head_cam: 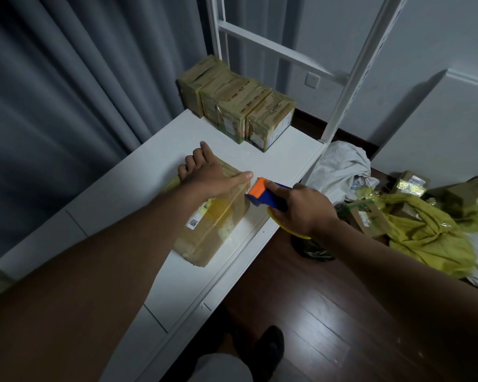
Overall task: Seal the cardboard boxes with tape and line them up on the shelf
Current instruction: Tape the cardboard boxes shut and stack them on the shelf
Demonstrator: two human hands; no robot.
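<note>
Under the left hand [207, 175] lies a tan cardboard box [213, 224] glossed with yellowish tape and bearing a white label with a black square code. The right hand [301, 208] grips a blue-and-orange tape dispenser [262, 195] with a yellow roll below it. Beyond both hands, four olive-brown taped boxes [238, 106] stand on the white shelf board [138, 186]. Right of the right hand lies crumpled yellow-green wrapping [425, 230]; the floor [329, 312] is dark reddish-brown wood.

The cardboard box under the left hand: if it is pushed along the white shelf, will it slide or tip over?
The cardboard box lies low and flat, so it will probably slide, not tip. Its glossy taped faces and the smooth white shelf suggest little friction. The left hand presses on top, which likely steadies it.
</note>
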